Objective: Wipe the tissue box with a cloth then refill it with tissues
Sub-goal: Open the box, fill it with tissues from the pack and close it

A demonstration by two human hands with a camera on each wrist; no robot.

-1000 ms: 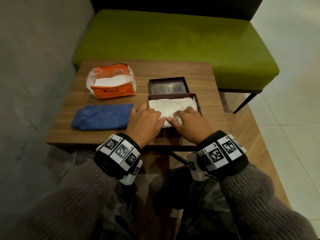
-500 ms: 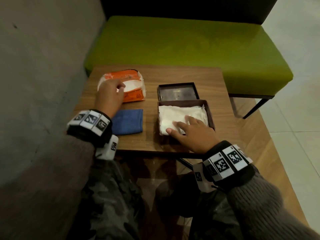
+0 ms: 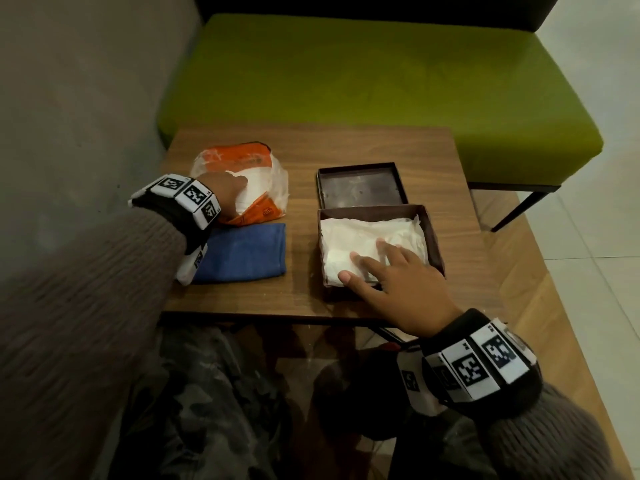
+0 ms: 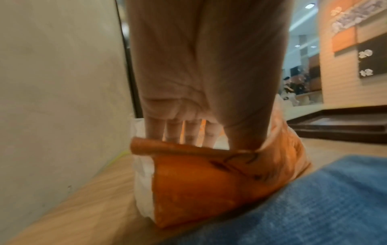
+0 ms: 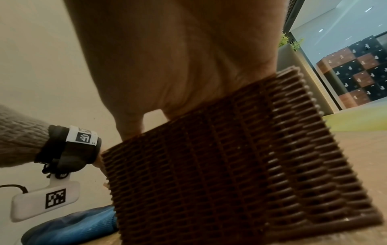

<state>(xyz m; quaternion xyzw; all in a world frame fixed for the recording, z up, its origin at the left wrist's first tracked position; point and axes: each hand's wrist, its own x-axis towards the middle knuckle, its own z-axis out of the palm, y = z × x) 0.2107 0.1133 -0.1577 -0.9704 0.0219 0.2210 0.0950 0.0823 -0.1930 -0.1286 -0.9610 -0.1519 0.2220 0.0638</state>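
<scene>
The brown woven tissue box (image 3: 434, 237) sits open at the table's front right, its wall filling the right wrist view (image 5: 230, 165). White tissues (image 3: 363, 230) lie inside it. My right hand (image 3: 363, 263) rests flat on them with straight fingers. The box's lid (image 3: 360, 188) lies upside down just behind. My left hand (image 3: 230, 192) reaches into the torn orange tissue pack (image 3: 242, 157). In the left wrist view its fingers (image 4: 184, 132) and thumb close on the white tissues inside the pack (image 4: 199, 182), fingertips hidden by its rolled edge. The folded blue cloth (image 3: 246, 251) lies in front of the pack.
The small wooden table (image 3: 346, 147) stands against a grey wall (image 3: 69, 98) on the left. A green bench (image 3: 346, 74) runs along the back. Tiled floor lies to the right. My knees are under the table's front edge.
My left hand left the box, crossed over the blue cloth and has gone into the orange pack. My right hand has stayed flat on the tissues in the box.
</scene>
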